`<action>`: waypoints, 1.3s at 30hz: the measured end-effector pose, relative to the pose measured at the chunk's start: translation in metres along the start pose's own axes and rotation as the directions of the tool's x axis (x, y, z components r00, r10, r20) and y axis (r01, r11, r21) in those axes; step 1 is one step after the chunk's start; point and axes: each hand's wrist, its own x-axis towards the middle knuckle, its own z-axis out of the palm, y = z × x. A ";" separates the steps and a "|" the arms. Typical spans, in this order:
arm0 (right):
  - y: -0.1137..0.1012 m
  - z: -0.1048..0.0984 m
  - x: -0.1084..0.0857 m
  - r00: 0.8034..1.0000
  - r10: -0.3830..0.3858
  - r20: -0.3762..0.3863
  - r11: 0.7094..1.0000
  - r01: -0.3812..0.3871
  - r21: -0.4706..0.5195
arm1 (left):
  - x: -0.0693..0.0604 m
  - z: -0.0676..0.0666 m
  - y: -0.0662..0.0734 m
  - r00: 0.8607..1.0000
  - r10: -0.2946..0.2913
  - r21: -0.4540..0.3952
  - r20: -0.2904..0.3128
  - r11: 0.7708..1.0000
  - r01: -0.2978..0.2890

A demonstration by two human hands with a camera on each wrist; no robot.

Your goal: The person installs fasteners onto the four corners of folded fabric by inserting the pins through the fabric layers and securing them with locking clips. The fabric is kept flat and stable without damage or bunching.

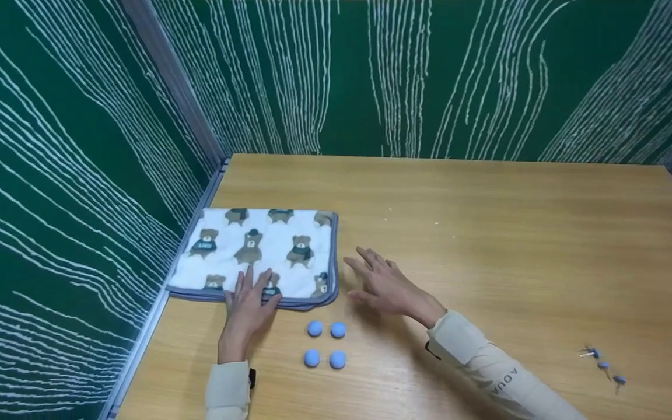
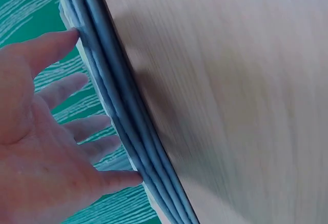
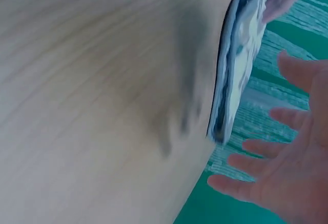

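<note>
A folded white cloth with brown bears and a grey border lies flat at the left of the table. My left hand rests on its near edge with fingers spread; in the left wrist view the fingertips of that hand touch the layered grey edge. Just right of the cloth, my right hand hovers over the table, fingers spread and holding nothing. The right wrist view shows a gap between this hand and the cloth.
Several blue balls, one of them nearest me on the right, sit below the cloth. Small blue-headed items lie at the right. Tiny white bits dot the wooden table. Green walls with white lines stand behind and at left.
</note>
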 end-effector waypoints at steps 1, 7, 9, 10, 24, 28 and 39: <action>-0.002 0.002 0.003 1.000 -0.026 0.012 1.000 0.026 0.007 | 0.001 0.000 0.000 1.000 -0.002 0.002 -0.002 1.000 0.002; -0.013 0.017 0.020 0.986 -0.142 0.092 0.989 0.139 0.044 | 0.001 -0.001 -0.006 0.999 -0.034 0.023 0.000 0.999 0.034; -0.017 0.021 0.026 0.981 -0.150 0.122 0.988 0.145 0.050 | 0.000 -0.002 -0.011 0.999 -0.046 0.016 0.017 0.999 0.046; -0.018 0.022 0.027 0.979 -0.151 0.134 0.988 0.145 0.051 | -0.001 -0.001 -0.011 0.998 -0.051 0.009 0.027 0.999 0.051; -0.028 0.027 0.034 0.964 -0.177 0.199 0.983 0.181 -0.002 | -0.003 0.001 -0.013 0.999 -0.006 -0.067 0.043 0.998 0.009; -0.029 0.032 0.038 0.958 -0.180 0.222 0.981 0.190 -0.024 | -0.002 0.000 -0.013 0.999 -0.006 -0.060 0.043 0.998 0.009; -0.025 0.036 0.044 0.955 -0.152 0.255 0.986 0.165 -0.029 | -0.001 0.001 -0.012 0.999 -0.020 -0.068 0.049 0.997 0.023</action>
